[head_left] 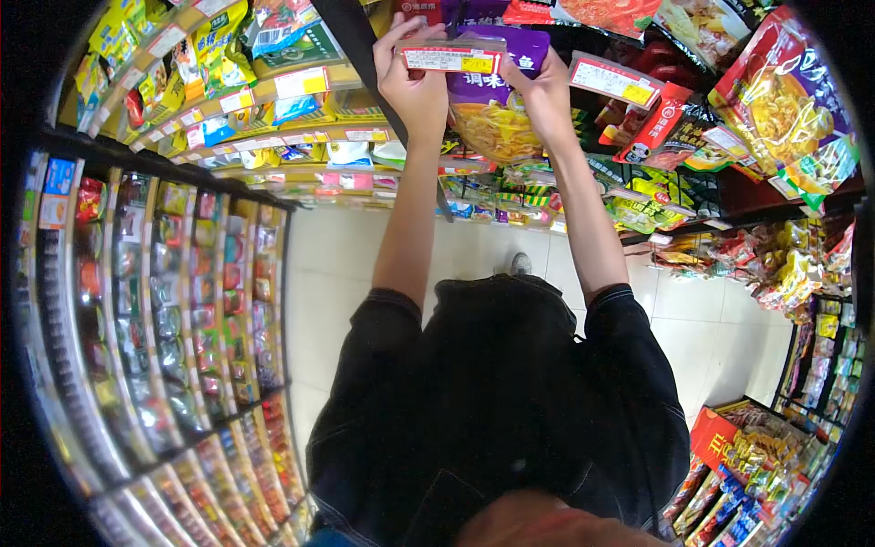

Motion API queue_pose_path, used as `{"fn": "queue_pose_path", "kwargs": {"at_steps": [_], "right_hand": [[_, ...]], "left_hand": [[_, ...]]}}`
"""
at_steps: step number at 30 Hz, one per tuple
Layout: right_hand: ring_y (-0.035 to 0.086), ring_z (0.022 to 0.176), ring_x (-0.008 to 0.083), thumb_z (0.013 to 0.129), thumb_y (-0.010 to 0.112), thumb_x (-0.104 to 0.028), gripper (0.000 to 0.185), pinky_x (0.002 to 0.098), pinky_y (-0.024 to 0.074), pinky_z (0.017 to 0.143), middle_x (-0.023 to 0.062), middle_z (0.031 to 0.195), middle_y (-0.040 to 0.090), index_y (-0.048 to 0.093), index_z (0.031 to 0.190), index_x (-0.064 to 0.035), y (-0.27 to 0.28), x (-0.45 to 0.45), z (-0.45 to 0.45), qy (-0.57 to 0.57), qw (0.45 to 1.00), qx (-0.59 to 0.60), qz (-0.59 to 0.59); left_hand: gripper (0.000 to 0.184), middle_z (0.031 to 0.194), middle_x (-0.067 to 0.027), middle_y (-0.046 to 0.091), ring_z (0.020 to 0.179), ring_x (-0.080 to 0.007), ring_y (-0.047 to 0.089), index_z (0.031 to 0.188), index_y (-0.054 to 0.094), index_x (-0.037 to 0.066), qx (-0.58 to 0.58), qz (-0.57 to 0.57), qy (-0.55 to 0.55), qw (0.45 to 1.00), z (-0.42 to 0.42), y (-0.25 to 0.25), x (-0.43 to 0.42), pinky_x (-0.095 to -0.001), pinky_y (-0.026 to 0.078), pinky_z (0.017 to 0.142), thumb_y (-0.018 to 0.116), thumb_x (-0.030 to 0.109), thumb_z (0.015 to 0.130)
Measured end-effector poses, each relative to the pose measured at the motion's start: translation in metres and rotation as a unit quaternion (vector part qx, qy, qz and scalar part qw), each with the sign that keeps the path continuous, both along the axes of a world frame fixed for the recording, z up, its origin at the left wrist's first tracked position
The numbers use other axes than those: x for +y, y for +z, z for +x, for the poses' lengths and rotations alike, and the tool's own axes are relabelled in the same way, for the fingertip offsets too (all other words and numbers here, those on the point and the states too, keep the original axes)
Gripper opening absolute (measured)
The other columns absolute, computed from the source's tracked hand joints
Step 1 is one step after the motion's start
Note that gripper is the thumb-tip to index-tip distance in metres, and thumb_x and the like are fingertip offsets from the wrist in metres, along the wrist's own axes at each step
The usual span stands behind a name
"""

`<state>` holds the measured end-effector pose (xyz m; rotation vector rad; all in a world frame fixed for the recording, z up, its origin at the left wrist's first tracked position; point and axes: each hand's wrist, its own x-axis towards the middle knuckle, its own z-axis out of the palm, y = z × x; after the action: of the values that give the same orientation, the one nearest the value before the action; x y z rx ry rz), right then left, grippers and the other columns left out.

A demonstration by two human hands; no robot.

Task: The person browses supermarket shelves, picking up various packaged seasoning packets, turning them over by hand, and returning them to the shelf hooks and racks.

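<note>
A purple seasoning packet [497, 88] with noodles or pickled vegetables pictured on it is upright at the shelf, at the top middle. My right hand [544, 98] grips its right side, the thumb lying across the front. A price label in a clear holder [453, 60] crosses in front of the packet's upper left. At the label's left end is my left hand [415, 87], its fingers curled and partly hidden behind the label; what they hold there cannot be made out. Behind the label, a red and purple packet [428, 11] shows at the top edge.
Yellow packets [223, 55] fill tiered shelves at upper left. Another price label [615, 80] and large packets [784, 100] hang at right. Long shelves of goods [164, 283] line the left side. A display box [720, 438] stands at lower right on the tiled floor [333, 255].
</note>
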<state>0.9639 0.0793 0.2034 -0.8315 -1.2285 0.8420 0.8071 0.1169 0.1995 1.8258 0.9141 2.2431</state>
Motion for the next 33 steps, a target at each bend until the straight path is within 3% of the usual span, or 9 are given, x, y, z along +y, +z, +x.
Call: {"fn": "queue_pose_path", "kwargs": {"at_steps": [7, 8, 14, 20, 23, 24, 27, 28, 33], "right_hand": [[0.064, 0.09, 0.0091, 0.097, 0.069, -0.017, 0.023, 0.0286, 0.0523, 0.083, 0.0043, 0.101, 0.071, 0.062, 0.113, -0.0013, -0.007, 0.0, -0.004, 0.001, 0.999, -0.027, 0.024], [0.064, 0.088, 0.0092, 0.097, 0.07, -0.018, 0.024, 0.0284, 0.0528, 0.081, 0.0041, 0.098, 0.071, 0.062, 0.112, -0.001, -0.007, -0.002, -0.005, 0.002, 0.999, -0.026, 0.029], [0.064, 0.08, 0.0081, 0.097, 0.069, -0.019, 0.025, 0.0266, 0.0534, 0.07, 0.0039, 0.095, 0.071, 0.062, 0.113, -0.0017, -0.007, -0.004, -0.003, -0.005, 0.999, -0.036, 0.023], [0.065, 0.082, 0.0089, 0.096, 0.071, -0.018, 0.027, 0.0273, 0.0537, 0.074, 0.0041, 0.097, 0.071, 0.062, 0.116, -0.0022, -0.018, -0.002, 0.0, 0.007, 0.999, -0.033, -0.024], [0.065, 0.084, 0.0096, 0.095, 0.071, -0.016, 0.028, 0.0279, 0.0534, 0.077, 0.0048, 0.098, 0.072, 0.061, 0.117, -0.0018, -0.023, 0.006, -0.004, -0.022, 0.999, -0.032, 0.011], [0.066, 0.086, 0.01, 0.095, 0.071, -0.017, 0.027, 0.0285, 0.0532, 0.078, 0.0057, 0.098, 0.072, 0.062, 0.116, -0.0013, -0.021, 0.008, -0.006, -0.028, 0.999, -0.012, 0.011], [0.066, 0.087, 0.0104, 0.095, 0.07, -0.017, 0.025, 0.0296, 0.0531, 0.08, 0.0062, 0.098, 0.073, 0.064, 0.113, -0.001, -0.028, 0.026, -0.006, -0.06, 0.998, -0.025, -0.019], [0.066, 0.087, 0.0112, 0.095, 0.071, -0.018, 0.024, 0.0315, 0.0532, 0.08, 0.006, 0.098, 0.073, 0.066, 0.111, -0.0009, -0.029, 0.032, -0.009, -0.069, 0.997, -0.027, -0.01], [0.068, 0.09, 0.0231, 0.094, 0.071, -0.032, 0.044, 0.0389, 0.0524, 0.085, 0.0154, 0.105, 0.072, 0.06, 0.124, -0.0012, -0.018, 0.038, -0.007, -0.166, 0.976, -0.134, -0.039]], "left_hand": [[0.02, 0.132, -0.0123, 0.057, 0.139, -0.0332, 0.047, 0.103, 0.071, -0.002, 0.02, -0.024, -0.007, 0.999, 0.001, -0.004, -0.003, -0.0428, 0.038, 0.114, 0.071, -0.003, 0.082], [0.025, 0.127, -0.0115, 0.059, 0.13, -0.0297, 0.055, 0.104, 0.066, -0.002, 0.035, -0.023, 0.01, 0.999, 0.001, -0.004, -0.004, -0.0399, 0.04, 0.11, 0.074, -0.003, 0.08], [0.031, 0.118, -0.0088, 0.062, 0.108, -0.0186, 0.061, 0.108, 0.063, 0.0, -0.051, -0.1, -0.096, 0.989, 0.0, -0.003, -0.012, -0.0324, 0.046, 0.1, 0.075, -0.002, 0.079], [0.026, 0.12, -0.0096, 0.06, 0.11, -0.0195, 0.061, 0.109, 0.063, -0.001, -0.002, -0.116, -0.083, 0.99, -0.009, -0.009, -0.008, -0.0326, 0.048, 0.097, 0.071, -0.001, 0.085], [0.021, 0.125, -0.0124, 0.056, 0.114, -0.0222, 0.062, 0.109, 0.062, -0.003, 0.054, -0.063, 0.002, 0.997, -0.002, -0.012, -0.002, -0.0332, 0.05, 0.096, 0.066, -0.004, 0.088], [0.025, 0.137, -0.0188, 0.05, 0.128, -0.0336, 0.056, 0.115, 0.062, -0.005, 0.091, -0.068, 0.036, 0.993, 0.0, -0.009, -0.006, -0.0423, 0.046, 0.105, 0.061, -0.002, 0.09], [0.034, 0.149, -0.0234, 0.043, 0.14, -0.0441, 0.041, 0.122, 0.06, -0.006, 0.249, -0.04, 0.236, 0.938, 0.006, 0.004, -0.028, -0.052, 0.034, 0.114, 0.06, 0.005, 0.09], [0.041, 0.158, -0.0241, 0.033, 0.144, -0.0506, 0.028, 0.129, 0.06, -0.002, 0.255, -0.06, 0.209, 0.942, 0.006, -0.004, -0.029, -0.0558, 0.023, 0.119, 0.06, 0.01, 0.09], [0.051, 0.157, -0.0239, 0.036, 0.146, -0.0487, 0.028, 0.139, 0.055, 0.006, 0.42, -0.105, 0.32, 0.843, 0.014, -0.021, -0.034, -0.0701, 0.017, 0.116, 0.058, 0.033, 0.095]]}}
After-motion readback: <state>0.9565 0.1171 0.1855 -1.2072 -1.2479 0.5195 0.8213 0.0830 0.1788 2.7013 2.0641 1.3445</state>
